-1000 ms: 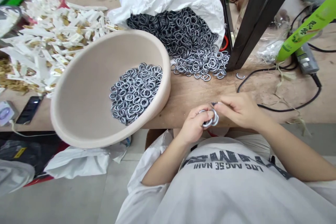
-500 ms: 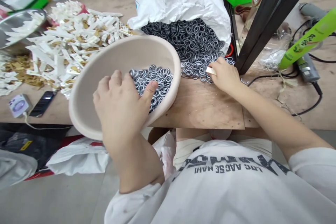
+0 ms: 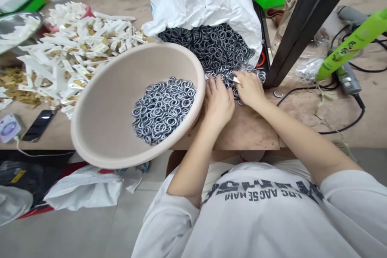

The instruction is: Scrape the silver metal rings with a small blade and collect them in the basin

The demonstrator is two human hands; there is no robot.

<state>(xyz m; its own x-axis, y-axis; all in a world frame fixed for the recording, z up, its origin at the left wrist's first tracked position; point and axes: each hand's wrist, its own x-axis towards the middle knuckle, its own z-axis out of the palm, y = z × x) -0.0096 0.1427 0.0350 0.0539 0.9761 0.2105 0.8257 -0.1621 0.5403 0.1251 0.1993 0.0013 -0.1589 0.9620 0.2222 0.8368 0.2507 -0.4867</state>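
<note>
Grey metal rings [image 3: 217, 46] spill from the mouth of a white sack [image 3: 205, 0] onto the wooden table. At the near edge of that heap, my left hand [image 3: 219, 102] lies with fingers stretched over the rings, just right of the basin. Close beside it, my right hand [image 3: 250, 90] grips a small flat white piece [image 3: 236, 80] by the rings; the rest of it is hidden by the fingers. The beige plastic basin [image 3: 99, 88] is tilted and holds a pile of the same rings [image 3: 165, 107] on its right side.
White and brown strips [image 3: 90, 40] are heaped left of the basin. A phone [image 3: 39, 125] and a white device with a cable [image 3: 10, 128] lie at the left edge. On the right stand a dark metal post [image 3: 298, 28], a green tube [image 3: 350, 46] and black cables [image 3: 347, 131].
My left hand has moved right, from above the basin to the rings on the table. My right hand still holds the white piece and has come slightly nearer to the left one.
</note>
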